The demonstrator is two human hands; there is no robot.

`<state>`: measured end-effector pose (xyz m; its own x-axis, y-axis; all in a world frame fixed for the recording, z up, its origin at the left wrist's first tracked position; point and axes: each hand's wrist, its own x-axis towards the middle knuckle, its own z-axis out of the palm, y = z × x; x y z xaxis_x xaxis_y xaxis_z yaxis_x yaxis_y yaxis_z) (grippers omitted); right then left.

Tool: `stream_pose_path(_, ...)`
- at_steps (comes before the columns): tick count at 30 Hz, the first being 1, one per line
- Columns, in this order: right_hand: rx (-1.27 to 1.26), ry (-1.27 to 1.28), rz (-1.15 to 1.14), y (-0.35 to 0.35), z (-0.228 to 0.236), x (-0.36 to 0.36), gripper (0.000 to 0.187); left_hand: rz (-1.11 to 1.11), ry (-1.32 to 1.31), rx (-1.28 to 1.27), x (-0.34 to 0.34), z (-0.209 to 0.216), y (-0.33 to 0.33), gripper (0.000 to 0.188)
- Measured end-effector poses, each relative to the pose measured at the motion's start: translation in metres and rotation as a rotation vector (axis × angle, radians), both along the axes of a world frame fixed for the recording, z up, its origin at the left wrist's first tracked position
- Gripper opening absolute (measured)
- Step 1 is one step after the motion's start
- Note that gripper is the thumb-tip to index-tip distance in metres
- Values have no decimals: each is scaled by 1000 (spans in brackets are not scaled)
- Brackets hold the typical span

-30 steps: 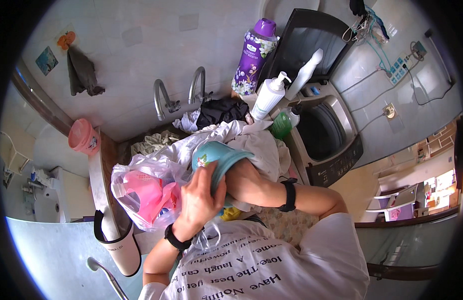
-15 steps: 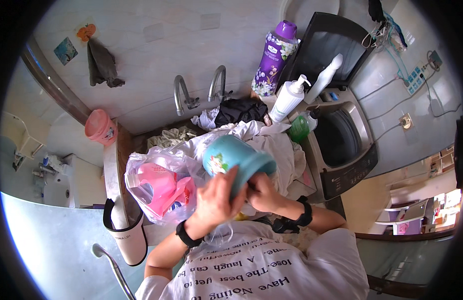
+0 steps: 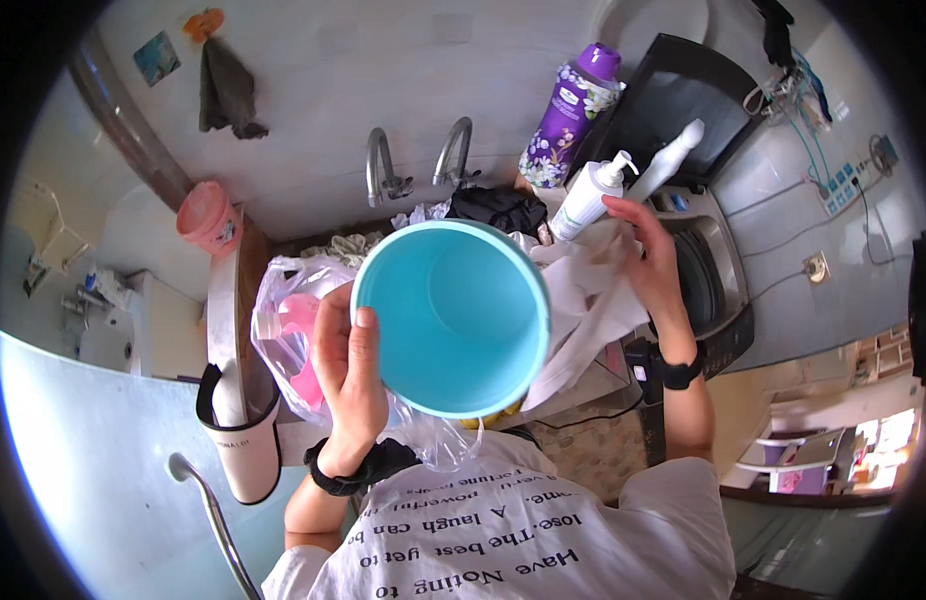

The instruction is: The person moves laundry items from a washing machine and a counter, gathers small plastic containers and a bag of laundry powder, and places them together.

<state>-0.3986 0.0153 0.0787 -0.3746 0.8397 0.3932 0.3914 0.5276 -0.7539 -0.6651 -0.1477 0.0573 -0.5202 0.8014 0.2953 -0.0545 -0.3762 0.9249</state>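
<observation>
My left hand (image 3: 351, 375) grips the rim of a light blue plastic bucket (image 3: 453, 320), thumb inside and fingers around the outer wall. The bucket is tipped with its mouth toward me, and only its smooth inner wall and base show. To its right, my right hand (image 3: 655, 265) has its fingers over a white cloth (image 3: 588, 300) and holds it raised, beside a white pump bottle (image 3: 591, 195). Left of the bucket, partly behind my left hand, sits a clear plastic bag (image 3: 273, 330) with a pink plastic container (image 3: 301, 345) in it.
Two metal taps (image 3: 383, 170) stand behind dark clothes (image 3: 503, 208). A purple bottle (image 3: 573, 115) and an open-lidded washing machine (image 3: 698, 280) are at the right. A pink bucket (image 3: 209, 217) sits on the left ledge, above a cream bin (image 3: 245, 450).
The blue bucket has turned so its mouth faces me. My right hand has left it and moved right to the white cloth, which is now lifted and hides the green bottle.
</observation>
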Motion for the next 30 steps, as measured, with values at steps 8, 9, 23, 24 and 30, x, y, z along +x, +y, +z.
stream_pose_path(8,-1,-31,579,-57,15,-41,117,-293,-266,-59,20,6,-12,25)
stream_pose_path(9,-7,-17,617,-58,12,-39,119,-353,-253,-52,23,6,-13,26)
stream_pose_path(23,-194,-84,477,-82,30,-13,125,-707,-312,-157,23,-5,2,38)
stream_pose_path(24,-212,-96,453,-84,32,-14,124,-712,-315,-159,23,-7,4,38)
stream_pose_path(30,-312,-143,330,-90,34,-17,123,-825,-451,-246,16,-15,7,35)
